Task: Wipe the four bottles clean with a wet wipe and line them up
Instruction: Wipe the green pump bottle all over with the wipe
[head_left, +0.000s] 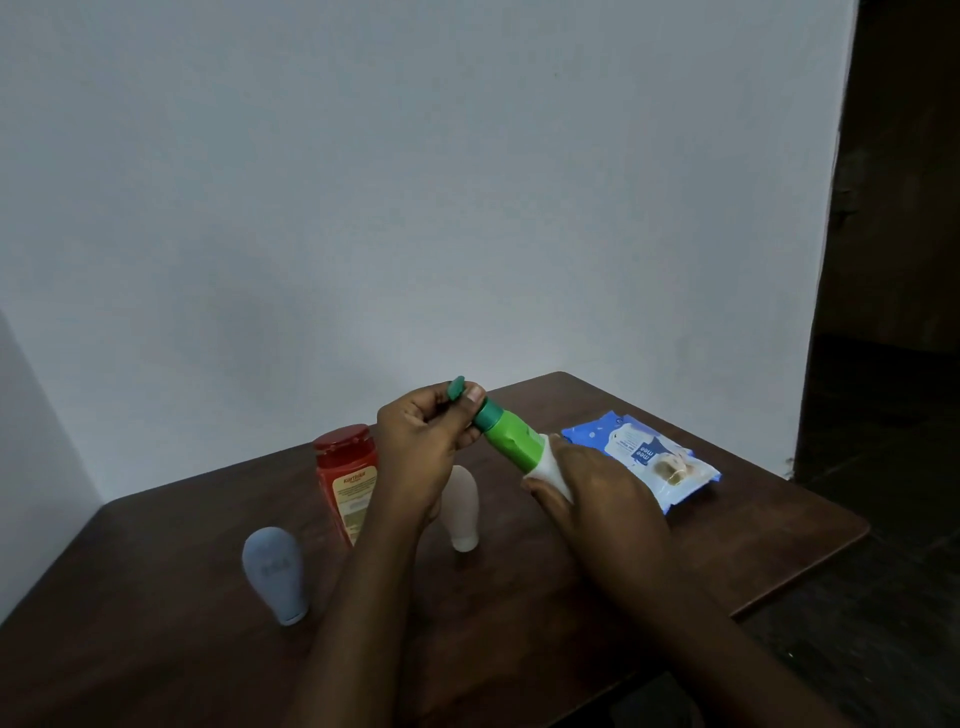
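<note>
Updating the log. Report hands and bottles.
Left hand pinches green bottle at cap; right hand grips its white base. Red bottle, white bottle, blue bottle stand on table. Wipe pack at right, nothing blocking.

Blue bottle (274, 574), red bottle (347, 483), white bottle (462, 514) are standing left of centre, blocking low passes; wipes pack (641, 462) is occupying right rear; bare table (737, 540) is lying open at front right
</note>
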